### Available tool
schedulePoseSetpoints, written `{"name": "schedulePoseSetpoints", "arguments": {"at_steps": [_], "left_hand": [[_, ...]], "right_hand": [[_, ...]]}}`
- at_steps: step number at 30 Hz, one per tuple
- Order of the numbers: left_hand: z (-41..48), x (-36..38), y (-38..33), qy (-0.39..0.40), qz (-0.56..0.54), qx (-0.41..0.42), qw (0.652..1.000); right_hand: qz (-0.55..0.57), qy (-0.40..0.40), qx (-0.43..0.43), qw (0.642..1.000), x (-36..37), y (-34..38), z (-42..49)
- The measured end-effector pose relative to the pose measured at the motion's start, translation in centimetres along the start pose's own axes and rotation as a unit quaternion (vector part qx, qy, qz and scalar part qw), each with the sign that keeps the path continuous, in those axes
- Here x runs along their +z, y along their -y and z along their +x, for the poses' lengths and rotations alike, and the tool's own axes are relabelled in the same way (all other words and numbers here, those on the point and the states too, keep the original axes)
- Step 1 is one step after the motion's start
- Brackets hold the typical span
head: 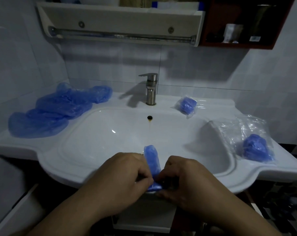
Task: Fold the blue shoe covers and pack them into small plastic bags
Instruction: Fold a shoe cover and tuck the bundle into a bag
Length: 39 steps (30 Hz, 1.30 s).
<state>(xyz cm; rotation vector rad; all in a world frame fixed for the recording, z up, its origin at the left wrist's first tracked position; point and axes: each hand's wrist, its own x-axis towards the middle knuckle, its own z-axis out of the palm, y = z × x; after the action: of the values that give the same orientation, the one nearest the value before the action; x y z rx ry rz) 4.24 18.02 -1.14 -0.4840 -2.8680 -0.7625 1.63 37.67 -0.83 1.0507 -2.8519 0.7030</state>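
I see two hands low in the head view, close together at the front rim of the basin (110,133). My left hand (120,178) and right hand (183,178) both have their fingers curled in, and they pinch one folded shoe cover (152,160) between them. It is a narrow blue strip. Its far end points toward the drain and its near end is tucked under my fingertips. I cannot tell whether it is a single cover or two laid together.

The white desk (212,106) runs around the basin. On its left side is one pile of loose shoe covers (55,111), blue, crumpled and overlapping. I can make out several, but the layers hide the exact number.

On the right side I count two packed bags, each a clear plastic pouch with a blue bundle inside. The first packed bag (186,104) lies just beside the faucet (151,89), toward the back wall. The second packed bag (256,148) lies at the far right, near the desk's front edge and well apart from the first. Behind the second, and touching it, is a crinkled heap of empty clear bags (238,128). Their number I cannot tell.

There is one faucet, upright behind the basin. Above it hangs one white shelf (118,16) with one metal rail (120,35) under it, and beside that one red cabinet (238,45).
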Motion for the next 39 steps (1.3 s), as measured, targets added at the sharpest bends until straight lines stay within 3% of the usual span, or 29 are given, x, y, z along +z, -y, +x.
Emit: {"name": "schedulePoseSetpoints", "arguments": {"at_steps": [4,10,13,18,25,32,35,39], "left_hand": [[-0.5,-1.3,-0.6,0.063,-0.039,-0.021,0.997],[0.0,-0.3,-0.9,-0.023,-0.126,-0.089,0.988],[0.2,0.3,-0.9,-0.046,-0.108,-0.107,0.987],[0.3,0.8,-0.5,-0.059,-0.023,-0.064,0.996],[-0.2,-0.8,0.1,0.05,-0.04,-0.001,0.998],[0.1,-0.2,-0.5,-0.016,-0.142,-0.087,0.986],[0.1,0.0,-0.4,-0.028,-0.118,-0.113,0.986],[0.5,0.9,-0.4,-0.067,-0.063,-0.126,0.988]], "right_hand": [[0.061,-0.002,0.008,0.998,-0.2,-0.5,-0.2],[0.125,-0.05,0.065,0.989,0.4,0.0,0.3],[0.119,-0.082,0.092,0.985,1.2,0.2,0.6],[0.028,-0.045,0.059,0.997,0.9,0.6,0.8],[0.015,0.001,-0.01,1.0,-0.2,-0.1,0.1],[0.092,-0.023,0.05,0.994,0.3,0.1,0.4],[0.107,-0.069,0.086,0.988,0.9,0.3,0.8],[0.048,-0.063,0.092,0.993,1.1,1.2,1.0]]}}
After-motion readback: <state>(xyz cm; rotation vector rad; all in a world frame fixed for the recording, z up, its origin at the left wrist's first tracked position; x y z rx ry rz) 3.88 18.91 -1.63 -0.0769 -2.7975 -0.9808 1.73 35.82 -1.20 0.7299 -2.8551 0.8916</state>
